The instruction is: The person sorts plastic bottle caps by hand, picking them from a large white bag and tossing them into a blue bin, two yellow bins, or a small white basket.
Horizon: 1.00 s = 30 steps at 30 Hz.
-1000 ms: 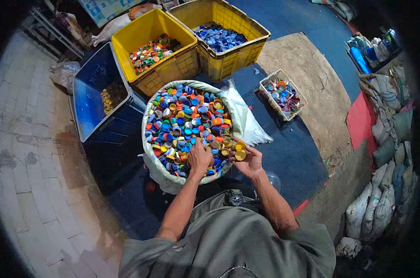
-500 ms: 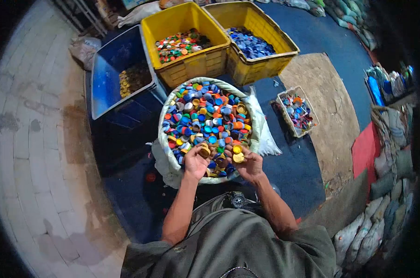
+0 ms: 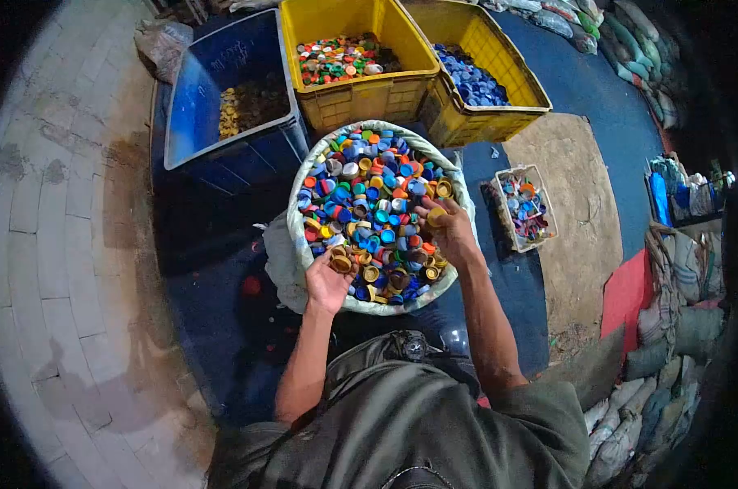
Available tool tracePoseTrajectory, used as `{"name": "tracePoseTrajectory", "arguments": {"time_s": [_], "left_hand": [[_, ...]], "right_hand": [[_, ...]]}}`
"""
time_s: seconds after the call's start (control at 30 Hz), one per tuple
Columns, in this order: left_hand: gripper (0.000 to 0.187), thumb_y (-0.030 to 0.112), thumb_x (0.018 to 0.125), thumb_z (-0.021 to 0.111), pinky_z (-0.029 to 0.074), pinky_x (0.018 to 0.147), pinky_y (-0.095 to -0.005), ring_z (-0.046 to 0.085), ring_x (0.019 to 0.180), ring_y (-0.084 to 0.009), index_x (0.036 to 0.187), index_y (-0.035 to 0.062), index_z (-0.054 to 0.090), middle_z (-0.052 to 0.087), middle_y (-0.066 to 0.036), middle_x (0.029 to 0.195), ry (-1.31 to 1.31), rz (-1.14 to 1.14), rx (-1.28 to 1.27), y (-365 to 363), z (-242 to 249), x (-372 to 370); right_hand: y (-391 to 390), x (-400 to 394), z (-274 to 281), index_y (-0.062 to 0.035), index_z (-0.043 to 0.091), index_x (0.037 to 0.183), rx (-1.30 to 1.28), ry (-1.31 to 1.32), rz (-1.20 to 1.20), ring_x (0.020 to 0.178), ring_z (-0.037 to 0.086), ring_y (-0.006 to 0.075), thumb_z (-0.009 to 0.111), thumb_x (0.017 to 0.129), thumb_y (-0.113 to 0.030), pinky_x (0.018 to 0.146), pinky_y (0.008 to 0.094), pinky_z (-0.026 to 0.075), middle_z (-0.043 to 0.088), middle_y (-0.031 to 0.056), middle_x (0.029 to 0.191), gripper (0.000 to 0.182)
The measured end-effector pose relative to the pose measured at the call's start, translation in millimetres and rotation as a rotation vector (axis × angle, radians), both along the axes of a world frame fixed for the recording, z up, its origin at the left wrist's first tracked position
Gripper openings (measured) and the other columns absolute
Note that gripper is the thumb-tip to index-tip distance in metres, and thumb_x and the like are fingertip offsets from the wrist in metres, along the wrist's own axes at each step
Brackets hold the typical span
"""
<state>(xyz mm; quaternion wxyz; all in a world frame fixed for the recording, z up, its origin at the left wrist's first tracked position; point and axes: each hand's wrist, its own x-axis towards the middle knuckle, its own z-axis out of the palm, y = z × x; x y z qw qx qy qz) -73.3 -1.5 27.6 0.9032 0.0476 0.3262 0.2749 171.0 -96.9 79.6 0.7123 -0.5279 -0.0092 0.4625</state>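
Bottle caps [image 3: 373, 216] of many colours fill a round container lined with a pale sack [image 3: 372, 307] in front of me. Over its near left part, my left hand [image 3: 326, 287] is closed around gold-brown bottle caps [image 3: 341, 263], palm turned up. Farther forward on the right side, my right hand [image 3: 457, 236] grips a yellow bottle cap [image 3: 436, 217] in its fingers, just above the pile. Whether more caps lie inside that hand is hidden.
Behind the sack stand a blue bin [image 3: 230, 151] with yellowish caps, a yellow bin [image 3: 365, 102] with mixed caps and another yellow bin [image 3: 491, 122] with blue caps. A small white basket [image 3: 555, 220] sits at right. Stuffed sacks [image 3: 630, 432] line the right edge.
My right hand has moved forward and right over the pile with a yellow cap. My left hand has shifted slightly left, still holding gold-brown caps. The camera view has shifted.
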Motion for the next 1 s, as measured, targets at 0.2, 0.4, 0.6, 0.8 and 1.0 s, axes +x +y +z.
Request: {"name": "tracePoseTrajectory", "arguments": {"time_s": [0.2, 0.4, 0.6, 0.8, 1.0], "left_hand": [[0.038, 0.025, 0.087, 0.053, 0.047, 0.084, -0.0380, 0.057, 0.096, -0.0263, 0.114, -0.0012, 0.048, 0.058, -0.014, 0.105, -0.036, -0.016, -0.007, -1, 1, 6], [0.037, 0.024, 0.087, 0.053, 0.048, 0.084, -0.0390, 0.058, 0.095, -0.0276, 0.114, -0.0015, 0.049, 0.059, -0.016, 0.107, -0.095, -0.034, -0.021, 7, -2, 10], [0.033, 0.023, 0.088, 0.053, 0.049, 0.086, -0.0409, 0.058, 0.097, -0.0291, 0.111, -0.0006, 0.052, 0.059, -0.016, 0.108, -0.093, -0.065, -0.007, 4, -1, 17], [0.033, 0.023, 0.088, 0.053, 0.048, 0.088, -0.0425, 0.058, 0.098, -0.0294, 0.111, 0.0001, 0.052, 0.059, -0.017, 0.110, -0.080, -0.070, -0.001, 0, 9, 20], [0.034, 0.026, 0.088, 0.052, 0.048, 0.085, -0.0409, 0.058, 0.098, -0.0283, 0.112, 0.0014, 0.052, 0.059, -0.015, 0.113, -0.077, -0.080, 0.021, 0, 20, 16]], "right_hand": [[-48, -15, -70, -0.0007, 0.047, 0.121, -0.372, -0.965, 0.194, 0.089, 0.062, 0.0294, 0.058, 0.079, -0.005, 0.072, 0.0359, 0.050, 0.061, 0.0174, 0.105, 0.043], [-74, -62, -56, -0.0040, 0.052, 0.115, -0.740, -1.269, 0.233, 0.090, 0.059, 0.0359, 0.070, 0.077, -0.026, 0.074, 0.0421, 0.049, 0.060, 0.0185, 0.099, 0.048], [-60, -66, -59, -0.0027, 0.052, 0.111, -0.742, -1.390, 0.184, 0.089, 0.059, 0.0339, 0.072, 0.075, -0.030, 0.073, 0.0408, 0.048, 0.060, 0.0158, 0.095, 0.049], [-57, -67, -66, -0.0022, 0.050, 0.111, -0.772, -1.333, 0.159, 0.090, 0.059, 0.0348, 0.072, 0.075, -0.025, 0.072, 0.0419, 0.048, 0.060, 0.0173, 0.094, 0.048], [-60, -63, -69, -0.0002, 0.048, 0.121, -0.465, -0.954, -0.007, 0.086, 0.063, 0.0254, 0.071, 0.079, -0.020, 0.066, 0.0357, 0.050, 0.063, 0.0143, 0.101, 0.051]]}}
